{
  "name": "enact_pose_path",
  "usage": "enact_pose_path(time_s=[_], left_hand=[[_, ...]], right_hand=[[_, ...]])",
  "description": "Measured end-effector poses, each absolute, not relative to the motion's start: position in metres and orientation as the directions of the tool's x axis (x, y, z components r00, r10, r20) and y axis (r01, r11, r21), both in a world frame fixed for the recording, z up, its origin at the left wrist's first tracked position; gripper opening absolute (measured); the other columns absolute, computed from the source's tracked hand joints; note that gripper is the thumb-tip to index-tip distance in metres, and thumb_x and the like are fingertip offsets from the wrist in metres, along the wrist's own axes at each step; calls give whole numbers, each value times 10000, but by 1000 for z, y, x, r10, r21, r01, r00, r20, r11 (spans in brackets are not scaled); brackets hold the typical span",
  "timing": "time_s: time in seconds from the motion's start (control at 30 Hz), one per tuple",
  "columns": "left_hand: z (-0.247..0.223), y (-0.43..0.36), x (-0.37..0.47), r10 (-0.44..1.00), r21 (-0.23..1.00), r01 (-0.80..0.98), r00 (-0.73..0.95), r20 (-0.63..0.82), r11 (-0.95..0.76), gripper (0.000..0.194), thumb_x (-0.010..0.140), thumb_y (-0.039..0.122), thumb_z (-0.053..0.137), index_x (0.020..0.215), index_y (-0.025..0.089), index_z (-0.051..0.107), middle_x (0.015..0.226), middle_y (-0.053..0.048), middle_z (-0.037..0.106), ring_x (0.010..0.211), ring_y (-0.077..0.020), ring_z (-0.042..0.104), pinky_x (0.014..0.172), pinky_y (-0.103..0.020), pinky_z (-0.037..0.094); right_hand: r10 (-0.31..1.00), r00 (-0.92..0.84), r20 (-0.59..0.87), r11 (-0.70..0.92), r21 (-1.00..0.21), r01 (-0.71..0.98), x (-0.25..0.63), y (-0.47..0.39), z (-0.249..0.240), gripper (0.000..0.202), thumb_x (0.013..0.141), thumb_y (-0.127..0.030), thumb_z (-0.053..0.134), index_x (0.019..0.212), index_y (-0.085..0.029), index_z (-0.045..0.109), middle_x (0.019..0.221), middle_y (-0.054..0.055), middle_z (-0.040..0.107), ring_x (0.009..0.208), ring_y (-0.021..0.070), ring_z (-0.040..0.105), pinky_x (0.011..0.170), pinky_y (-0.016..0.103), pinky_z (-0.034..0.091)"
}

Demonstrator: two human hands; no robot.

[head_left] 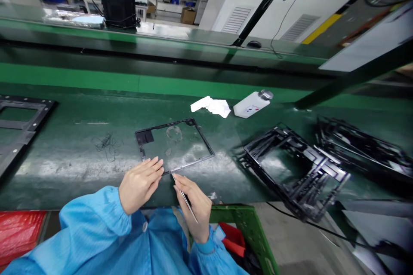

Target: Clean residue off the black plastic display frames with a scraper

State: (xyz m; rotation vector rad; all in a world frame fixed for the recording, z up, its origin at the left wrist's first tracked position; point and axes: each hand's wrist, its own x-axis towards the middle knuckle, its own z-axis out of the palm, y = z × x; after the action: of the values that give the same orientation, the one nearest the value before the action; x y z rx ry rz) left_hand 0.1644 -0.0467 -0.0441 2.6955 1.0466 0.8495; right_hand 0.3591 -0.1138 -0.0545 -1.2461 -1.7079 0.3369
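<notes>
A thin black rectangular plastic frame (190, 164) lies flat on the green bench, with a dark square patch in its far left corner. My left hand (142, 184) covers its near left corner, fingers close together and closed on the rim; the thumb's underside is hidden. In my right hand (195, 206) is a slim, silvery pen-like tool (185, 200), pinched between thumb and fingers. Its tip meets the frame's near edge, just right of my left hand. What kind of tip it has is too small to tell.
Left of the frame lies a tangle of thin black strands (108, 144); farther left is a larger dark frame (27, 137). White wipes (213, 105) and a white bottle (251, 105) lie behind. Stacked black frames (290, 163) stand right. A green crate (261, 240) sits below the bench edge.
</notes>
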Motion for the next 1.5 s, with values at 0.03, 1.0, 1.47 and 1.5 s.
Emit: enact_pose_path(time_s=[0.03, 1.0, 1.47, 1.5], left_hand=[[-44, -47, 164, 655, 309, 583, 601, 458, -751, 293, 937, 164, 473, 1195, 173, 612, 1317, -32, 602, 1262, -197, 531, 1070, -393, 476], [-15, -22, 200, 722, 364, 624, 614, 320, -691, 143, 890, 276, 603, 778, 189, 628, 818, -42, 597, 849, -224, 491, 716, -386, 383], [-26, -21, 196, 810, 624, 532, 486, 328, -572, 211, 953, 220, 446, 765, 188, 537, 793, -39, 598, 787, -186, 516, 733, -333, 463], [-24, -20, 193, 822, 681, 491, 475, 313, -543, 219, 960, 231, 432, 774, 190, 541, 806, -39, 614, 795, -182, 533, 742, -331, 470]], right_hand=[[855, -17, 518, 435, -698, 569, 359, -114, -54, 284, 861, -34, 586, 1068, -215, 659, 1130, 71, 699, 1055, 226, 661, 919, 408, 549], [884, 18, 467, 342, -674, 655, 371, -85, -40, 282, 949, -199, 513, 1225, -221, 568, 1197, 105, 609, 1140, 236, 583, 961, 408, 514], [874, -65, 482, 376, -585, 718, 372, -84, -42, 302, 958, -221, 486, 1250, -223, 563, 1216, 115, 610, 1149, 246, 596, 943, 390, 536], [875, -64, 480, 374, -584, 720, 372, -84, -42, 304, 959, -222, 486, 1253, -224, 559, 1220, 114, 609, 1150, 245, 596, 946, 390, 534]])
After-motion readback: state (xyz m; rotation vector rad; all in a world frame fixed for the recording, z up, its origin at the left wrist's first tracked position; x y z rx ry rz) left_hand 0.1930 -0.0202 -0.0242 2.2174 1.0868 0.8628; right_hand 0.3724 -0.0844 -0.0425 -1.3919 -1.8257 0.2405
